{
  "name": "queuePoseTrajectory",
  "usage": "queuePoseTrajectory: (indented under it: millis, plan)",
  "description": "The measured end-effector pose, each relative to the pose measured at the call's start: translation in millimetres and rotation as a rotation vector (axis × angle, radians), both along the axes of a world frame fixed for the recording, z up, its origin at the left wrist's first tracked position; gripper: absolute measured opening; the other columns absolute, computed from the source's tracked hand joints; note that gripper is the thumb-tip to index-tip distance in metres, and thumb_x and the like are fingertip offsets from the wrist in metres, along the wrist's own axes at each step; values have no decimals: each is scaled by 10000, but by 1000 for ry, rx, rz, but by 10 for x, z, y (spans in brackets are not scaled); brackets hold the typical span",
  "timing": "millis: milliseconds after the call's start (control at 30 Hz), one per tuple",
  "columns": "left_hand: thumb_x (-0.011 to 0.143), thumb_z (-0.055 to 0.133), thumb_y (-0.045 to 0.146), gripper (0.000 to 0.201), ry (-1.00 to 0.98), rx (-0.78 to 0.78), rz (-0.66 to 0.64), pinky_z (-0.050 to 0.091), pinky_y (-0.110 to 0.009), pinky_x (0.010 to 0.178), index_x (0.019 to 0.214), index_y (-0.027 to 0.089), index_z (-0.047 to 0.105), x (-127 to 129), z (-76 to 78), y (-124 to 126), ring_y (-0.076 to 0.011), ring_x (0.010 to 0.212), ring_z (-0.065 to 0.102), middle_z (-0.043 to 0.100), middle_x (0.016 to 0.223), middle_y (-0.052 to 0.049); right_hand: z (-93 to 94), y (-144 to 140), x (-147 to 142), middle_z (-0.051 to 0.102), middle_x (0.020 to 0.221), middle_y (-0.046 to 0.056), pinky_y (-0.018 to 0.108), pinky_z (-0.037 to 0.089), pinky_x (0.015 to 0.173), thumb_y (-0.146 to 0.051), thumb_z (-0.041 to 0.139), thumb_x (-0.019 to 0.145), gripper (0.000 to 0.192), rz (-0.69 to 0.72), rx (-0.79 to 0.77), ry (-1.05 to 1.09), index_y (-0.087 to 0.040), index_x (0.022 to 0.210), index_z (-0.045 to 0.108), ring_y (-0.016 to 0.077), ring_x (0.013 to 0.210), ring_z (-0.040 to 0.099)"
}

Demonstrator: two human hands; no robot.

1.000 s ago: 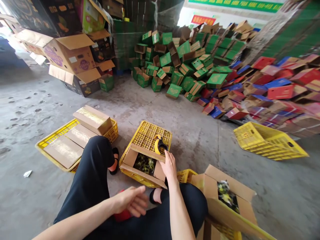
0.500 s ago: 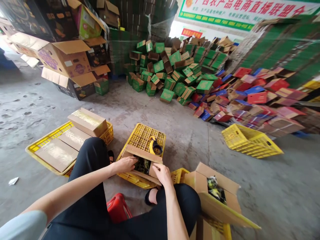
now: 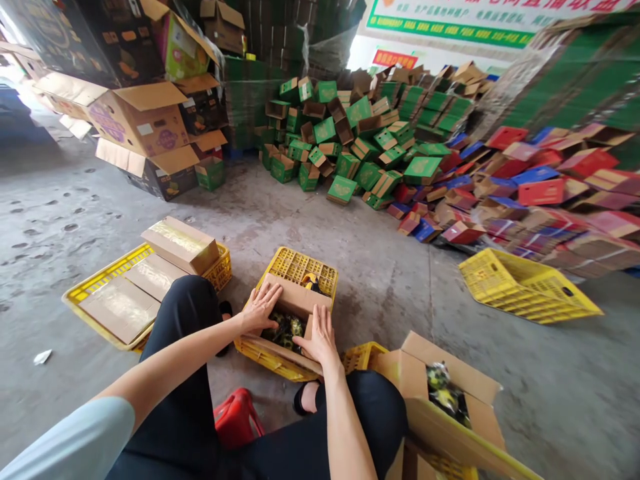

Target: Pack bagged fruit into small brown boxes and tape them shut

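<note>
From the head camera, we look down at our two hands on a small box (image 3: pixel 293 319) that sits on a yellow crate (image 3: pixel 300 267) turned upside down on the floor, just in front of our knees. Our left hand (image 3: pixel 260 308) lies flat on the far flap (image 3: pixel 300 298), fingers spread, so its grip is open and only pressing. Our right hand (image 3: pixel 317 337) lies flat too, on the right side flap, with an open grip and nothing held.

The box's long side runs from left to right. The far flap leans in toward us, and the near flap (image 3: pixel 277 348) sticks out toward our legs. Between them we see dark green fruit (image 3: pixel 285 327) inside. Both hands are right at the box, the left one farther out.

A tape roll (image 3: pixel 311 282) peeks out just behind the box, touching the crate. Another open box (image 3: pixel 445 393) stands near on the right. Closed boxes (image 3: pixel 155 267) lie on a crate (image 3: pixel 90 283) to the left. There is bare floor beyond.
</note>
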State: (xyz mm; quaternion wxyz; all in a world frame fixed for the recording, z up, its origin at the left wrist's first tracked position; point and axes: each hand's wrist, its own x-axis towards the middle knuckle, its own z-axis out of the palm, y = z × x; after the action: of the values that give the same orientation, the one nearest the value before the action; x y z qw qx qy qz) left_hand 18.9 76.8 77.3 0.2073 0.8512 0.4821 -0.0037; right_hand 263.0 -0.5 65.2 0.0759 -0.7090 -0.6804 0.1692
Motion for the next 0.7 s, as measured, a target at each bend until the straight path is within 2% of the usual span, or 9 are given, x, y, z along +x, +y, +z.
queuePoseTrajectory:
  millis: [133, 233, 300, 367, 467, 533, 567, 633, 700]
  plan:
    - [759, 809, 403, 1170, -18, -53, 5, 215, -615, 1262, 1691, 211, 129, -67, -83, 85, -389, 1628, 34, 118, 1764, -144, 56, 27, -63, -1, 1765, 216, 589, 199, 1274, -320, 792, 789, 1151, -27, -158, -17, -138, 1692, 102, 386, 1629, -49]
    - [724, 786, 301, 1136, -36, -21, 5, 196, -539, 1292, 1679, 160, 188, -84, -158, 110, -376, 1627, 59, 168, 1755, -149, 121, 54, -91, -56, 1769, 189, 641, 120, 1271, -205, 704, 796, 1086, -51, -199, 19, -192, 1697, 97, 381, 1619, -116]
    - [724, 756, 273, 1101, -63, -36, 7, 202, -532, 1295, 1675, 162, 212, -83, -211, 142, -381, 1625, 76, 192, 1749, -148, 154, 46, -59, -52, 1774, 167, 684, 105, 1256, -164, 644, 800, 1060, -72, -204, 85, -249, 1699, 88, 381, 1619, -104]
    - [721, 756, 286, 1094, -111, -82, 1, 210, -547, 1293, 1673, 178, 226, -92, -258, 204, -402, 1620, 84, 209, 1744, -147, 171, -5, 36, -6, 1781, 139, 695, 158, 1250, -149, 579, 825, 1013, -89, -170, 165, -296, 1697, 85, 374, 1627, -47]
    - [690, 785, 298, 1132, -229, -156, -37, 185, -573, 1296, 1671, 181, 232, -176, -283, 338, -435, 1610, 96, 246, 1728, -162, 182, -173, 273, 11, 1788, 77, 588, 242, 1279, -82, 479, 843, 960, -86, 27, 187, -306, 1698, 105, 317, 1636, -5]
    - [697, 784, 306, 1142, -335, -213, -85, 167, -555, 1305, 1676, 171, 212, -301, -264, 426, -421, 1611, 113, 245, 1728, -168, 201, -312, 440, -20, 1789, 31, 547, 264, 1286, -6, 426, 814, 948, -84, 142, 99, -298, 1687, 201, 292, 1638, -17]
    - [707, 778, 304, 1144, -380, -251, -106, 169, -529, 1311, 1680, 163, 194, -383, -246, 463, -406, 1612, 126, 225, 1735, -166, 216, -375, 508, -5, 1789, 20, 571, 273, 1279, 25, 410, 792, 944, -87, 149, 37, -292, 1671, 274, 300, 1638, -17]
    - [743, 745, 290, 1137, -429, -322, -132, 174, -483, 1316, 1692, 155, 133, -574, -200, 513, -376, 1614, 146, 200, 1746, -149, 251, -465, 592, 91, 1782, 34, 665, 278, 1249, 62, 398, 761, 917, -97, 93, -94, -263, 1618, 414, 340, 1637, -1]
    - [792, 690, 267, 1120, -434, -324, -137, 184, -468, 1314, 1698, 158, 42, -769, -150, 527, -351, 1613, 164, 162, 1757, -142, 279, -492, 600, 226, 1755, 70, 737, 252, 1226, 76, 396, 755, 885, -93, 24, -196, -232, 1580, 484, 367, 1634, 42]
